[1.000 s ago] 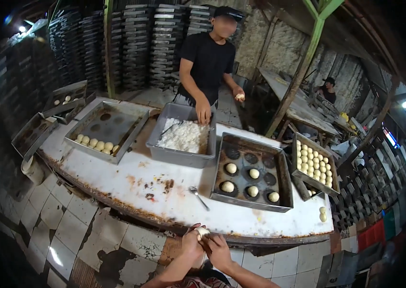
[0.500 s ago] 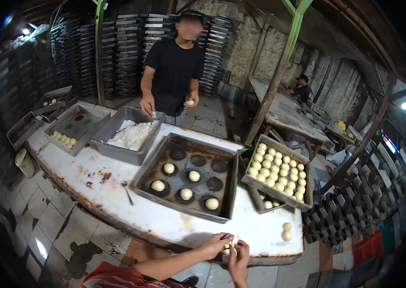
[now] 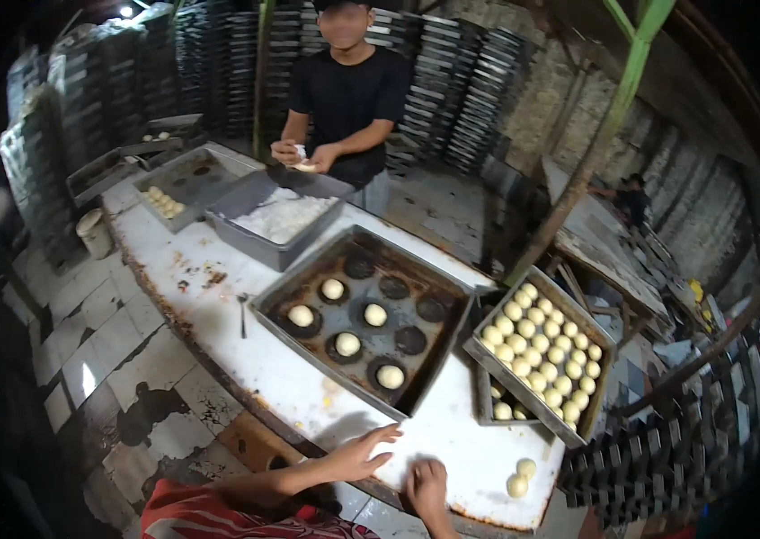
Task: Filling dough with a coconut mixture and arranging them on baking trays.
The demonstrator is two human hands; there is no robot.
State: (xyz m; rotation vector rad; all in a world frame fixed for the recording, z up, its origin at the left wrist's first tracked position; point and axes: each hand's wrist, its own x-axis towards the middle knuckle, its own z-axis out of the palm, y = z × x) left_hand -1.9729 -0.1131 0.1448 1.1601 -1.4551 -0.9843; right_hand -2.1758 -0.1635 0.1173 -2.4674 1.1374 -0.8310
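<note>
A white-topped table [image 3: 218, 314], its near edge rusty brown and chipped, runs from far left to near right, its top marked with brown and yellow stains left of centre. The left hand [image 3: 362, 454] is over the near edge with fingers loosely spread, nothing visible in it. Just to its right, the right hand [image 3: 426, 485] has its fingers curled in; whether it has hold of anything, I cannot tell. The nearest loose dough balls [image 3: 516, 487], two touching each other, lie on the table to the right of that hand.

Beyond the hands stands a large dark tray [image 3: 357, 292] with five pale balls in it, and a spoon [image 3: 242, 314] lies to its left. To the right, a tray full of balls [image 3: 599, 393] rests askew on a lower tray [image 3: 482, 395]. Farther left is a grey tub [image 3: 249, 235] of white filling [image 3: 285, 216]; behind it a co-worker in black [image 3: 353, 99] holds something pale in both hands.

Cracked, stained tiles [image 3: 128, 359] cover the floor, tall stacks of pans [image 3: 465, 90] line the far side, and a green post [image 3: 627, 81] rises at right.
</note>
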